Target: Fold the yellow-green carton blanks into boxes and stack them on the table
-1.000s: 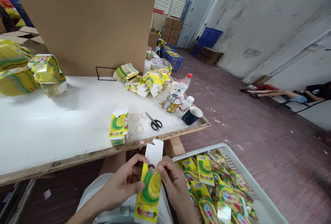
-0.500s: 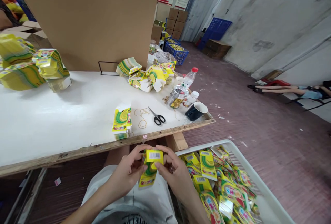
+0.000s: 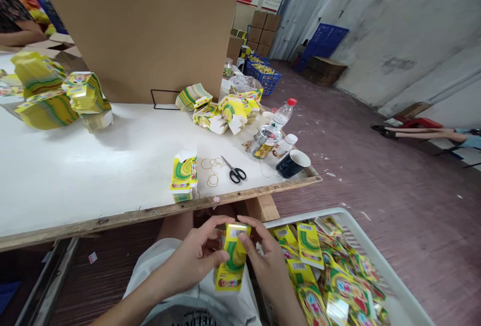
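Head view: over the person's lap, below the edge of the white table, the left hand and right hand both grip a small yellow-green carton. Its tall white flap, standing open a second ago, is now folded down, with right fingertips pressing the top, so the carton seems closed, though the hands partly hide it. A white bin of similar packs sits just beside the right hand.
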Motion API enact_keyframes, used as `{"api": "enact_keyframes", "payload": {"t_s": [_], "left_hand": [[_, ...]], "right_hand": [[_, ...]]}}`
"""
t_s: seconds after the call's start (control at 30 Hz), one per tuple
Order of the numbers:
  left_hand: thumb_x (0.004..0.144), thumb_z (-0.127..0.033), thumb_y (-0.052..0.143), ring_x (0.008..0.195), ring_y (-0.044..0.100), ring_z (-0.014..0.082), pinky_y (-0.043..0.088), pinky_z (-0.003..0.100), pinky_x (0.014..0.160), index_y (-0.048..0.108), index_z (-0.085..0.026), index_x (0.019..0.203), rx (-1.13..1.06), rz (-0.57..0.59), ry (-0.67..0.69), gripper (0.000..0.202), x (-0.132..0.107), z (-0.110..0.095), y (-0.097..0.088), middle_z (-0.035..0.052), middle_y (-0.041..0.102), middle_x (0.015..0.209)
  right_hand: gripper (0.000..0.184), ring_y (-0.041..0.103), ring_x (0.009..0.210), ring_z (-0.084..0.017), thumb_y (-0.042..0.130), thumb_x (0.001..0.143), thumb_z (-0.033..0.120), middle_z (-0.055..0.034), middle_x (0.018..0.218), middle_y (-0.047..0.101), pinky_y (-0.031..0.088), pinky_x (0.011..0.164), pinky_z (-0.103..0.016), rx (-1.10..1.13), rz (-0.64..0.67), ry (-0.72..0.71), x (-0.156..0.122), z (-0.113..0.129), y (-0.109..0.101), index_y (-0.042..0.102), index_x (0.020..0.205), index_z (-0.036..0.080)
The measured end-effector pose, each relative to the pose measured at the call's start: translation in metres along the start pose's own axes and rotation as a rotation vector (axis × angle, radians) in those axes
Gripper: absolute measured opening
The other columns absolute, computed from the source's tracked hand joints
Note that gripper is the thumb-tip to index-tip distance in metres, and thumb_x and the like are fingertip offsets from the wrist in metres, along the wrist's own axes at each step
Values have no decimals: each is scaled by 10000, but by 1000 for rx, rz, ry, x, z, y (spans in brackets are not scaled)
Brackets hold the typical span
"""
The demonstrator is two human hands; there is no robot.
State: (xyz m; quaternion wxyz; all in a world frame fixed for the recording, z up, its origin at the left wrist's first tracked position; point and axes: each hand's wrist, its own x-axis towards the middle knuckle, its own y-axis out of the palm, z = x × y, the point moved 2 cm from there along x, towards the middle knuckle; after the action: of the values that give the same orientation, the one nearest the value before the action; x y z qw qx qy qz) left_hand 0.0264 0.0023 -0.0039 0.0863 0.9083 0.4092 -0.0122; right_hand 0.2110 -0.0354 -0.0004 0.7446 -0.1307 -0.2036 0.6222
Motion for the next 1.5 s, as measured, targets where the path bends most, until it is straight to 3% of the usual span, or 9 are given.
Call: {"api": "enact_keyframes", "payload": {"t_s": [0.27,0.5,0.7,0.87,0.93,1.1,1.2,1.3,1.5], "left_hand": [[912,-394,601,1516,290,325,246,549,1235,424,-144,1484,1010,-533,231,649,9,-10,-100,180,417,1588],[980,-494,450,1305,597,327,518,472,1069,679,-175,1280,1198,-500,148,494,9,9,-149,123,606,1444],[985,-191,520,1172,701,245,539,386,1060,693,-210,1257,1124,-902,551,322,-13,-22,-115,88,722,1304],[930,1,506,1359,553,270,507,412,1111,574,-186,1404,1035,-314,906,514,-24,-7,-37,118,669,1376],[929,1,515,1384,525,255,519,383,1100,545,-195,1428,931,-163,865,538,-27,8,-15,119,670,1375],[932,-220,622,1271,632,293,589,362,983,484,-219,1467,438,-438,372,552,-21,27,-2,149,621,1430],[966,-295,557,1051,754,267,637,302,822,614,-197,1343,232,-409,154,394,-11,24,0,113,759,1223],[952,-313,564,983,759,258,620,293,804,679,-197,1262,231,-357,83,350,-6,20,0,89,787,1146],[933,-351,602,905,738,251,590,293,814,719,-231,1219,241,-273,33,331,-8,20,0,65,793,1089]], "right_hand": [[315,713,940,-300,568,808,446,-99,1039,784,547,863,-419,-382,-138,230,-10,-67,-104,779,937,252],[380,723,708,-299,581,724,431,-102,839,786,549,643,-409,-293,-126,362,-17,-98,-95,776,982,232],[465,681,680,-239,521,872,571,-123,862,787,536,651,-353,-44,-103,316,-13,-53,-30,760,989,190],[547,660,648,-189,484,930,642,-98,927,780,524,580,-288,318,-14,268,-3,-2,28,714,1133,189],[463,681,742,-204,590,902,589,-89,998,770,551,672,-312,479,-18,262,0,8,34,714,1127,204],[313,687,815,-243,661,881,473,-75,891,758,565,767,-371,458,35,249,-6,6,37,747,966,185],[346,642,866,-249,732,830,368,-94,1013,730,539,806,-394,321,-87,244,-14,-2,39,700,1121,184],[694,567,1110,-291,758,802,264,-128,1373,586,472,962,-466,17,-227,91,-18,-1,35,491,1443,241],[615,612,1036,-244,607,836,69,-80,1323,603,525,865,-375,-89,-24,-52,-22,4,34,512,1398,299]]}}
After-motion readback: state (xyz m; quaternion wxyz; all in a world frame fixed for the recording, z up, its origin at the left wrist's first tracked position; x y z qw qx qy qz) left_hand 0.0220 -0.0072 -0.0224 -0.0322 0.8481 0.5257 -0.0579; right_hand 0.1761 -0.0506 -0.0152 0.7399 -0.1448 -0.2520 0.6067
